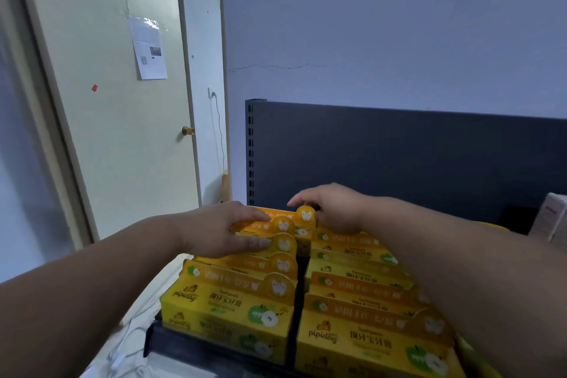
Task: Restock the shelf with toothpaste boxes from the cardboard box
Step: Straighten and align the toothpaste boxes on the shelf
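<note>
- While both forearms reach over the dark shelf [399, 156], the left hand [214, 228] lies with fingers loosely spread, flat on the far boxes of the left row.
- Right hand [334, 209] pinches the round tab of the farthest box [305, 215] between thumb and curled fingers.
- Yellow-orange toothpaste boxes [233, 310] stand in two close rows, upright, apple pictures facing near.

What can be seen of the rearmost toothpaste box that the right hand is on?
The rearmost toothpaste box is yellow-orange printed card with a round tab showing a white cartoon face. It stands upright at the back of the shelf, between the two rows, mostly hidden by boxes in front. The right hand pinches its tab; the left hand rests on neighbouring boxes.
</note>
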Motion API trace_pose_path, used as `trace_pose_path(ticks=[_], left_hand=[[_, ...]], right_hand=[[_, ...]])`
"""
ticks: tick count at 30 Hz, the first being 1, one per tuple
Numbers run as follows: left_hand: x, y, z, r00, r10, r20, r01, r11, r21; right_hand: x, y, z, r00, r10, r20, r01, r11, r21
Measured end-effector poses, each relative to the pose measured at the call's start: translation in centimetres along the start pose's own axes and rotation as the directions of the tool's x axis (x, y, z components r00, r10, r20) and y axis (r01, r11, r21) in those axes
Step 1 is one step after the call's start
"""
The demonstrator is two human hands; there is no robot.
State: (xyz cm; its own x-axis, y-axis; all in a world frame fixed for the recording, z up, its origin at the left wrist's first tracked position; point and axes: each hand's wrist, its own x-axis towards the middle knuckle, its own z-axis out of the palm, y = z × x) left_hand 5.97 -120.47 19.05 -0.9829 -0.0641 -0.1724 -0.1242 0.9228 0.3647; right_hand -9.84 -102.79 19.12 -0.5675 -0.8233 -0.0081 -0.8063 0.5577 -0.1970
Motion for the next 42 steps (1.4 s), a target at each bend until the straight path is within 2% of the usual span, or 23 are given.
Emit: trace_pose_path(ticks=[9, 16, 20, 25, 29, 32, 36, 39, 42], left_hand=[[-0.8, 0.0, 1.3, 0.997, -0.014, -0.070, 0.014, 1.000, 0.010], [-0.7, -0.1, 1.2, 0.998, -0.031, -0.046, 0.032, 0.999, 0.019], [-0.6, 0.5, 0.6, 0.998, 0.008, -0.061, -0.009, 1.000, -0.021], [0.8, 4.1, 1.0, 0.970, 0.152, -0.190, -0.117, 0.977, 0.181], [1.6, 7.6, 1.8, 0.967, 0.230, -0.112, -0.187, 0.934, 0.305], [2.3, 8.2, 2.3, 0.976, 0.208, -0.061, -0.175, 0.922, 0.344], [2.7, 7.8, 2.1, 0.981, 0.142, -0.129, -0.091, 0.938, 0.335], [2.6, 6.6, 2.1, 0.986, 0.074, -0.147, -0.030, 0.959, 0.281], [2.1, 5.6, 2.2, 0.995, 0.034, -0.097, -0.021, 0.991, 0.134]], right_hand=[[0.7, -1.8, 0.2, 1.000, -0.007, -0.023, 0.007, 1.000, 0.024], [-0.7, -1.6, -0.3, 1.000, -0.014, -0.024, 0.016, 0.997, 0.077], [-3.5, 0.1, -1.8, 0.999, 0.042, -0.028, -0.039, 0.994, 0.102], [-7.0, 3.4, -2.9, 0.987, 0.159, -0.036, -0.157, 0.986, 0.060], [-8.5, 4.6, -2.6, 0.977, 0.210, -0.022, -0.209, 0.977, 0.038], [-8.7, 4.9, -2.2, 0.977, 0.209, -0.031, -0.208, 0.978, 0.033], [-8.9, 5.4, -2.0, 0.977, 0.202, -0.075, -0.200, 0.979, 0.030], [-8.7, 5.9, -2.0, 0.960, 0.251, -0.128, -0.251, 0.968, 0.015], [-8.2, 5.7, -1.6, 0.956, 0.292, -0.019, -0.293, 0.956, -0.035]])
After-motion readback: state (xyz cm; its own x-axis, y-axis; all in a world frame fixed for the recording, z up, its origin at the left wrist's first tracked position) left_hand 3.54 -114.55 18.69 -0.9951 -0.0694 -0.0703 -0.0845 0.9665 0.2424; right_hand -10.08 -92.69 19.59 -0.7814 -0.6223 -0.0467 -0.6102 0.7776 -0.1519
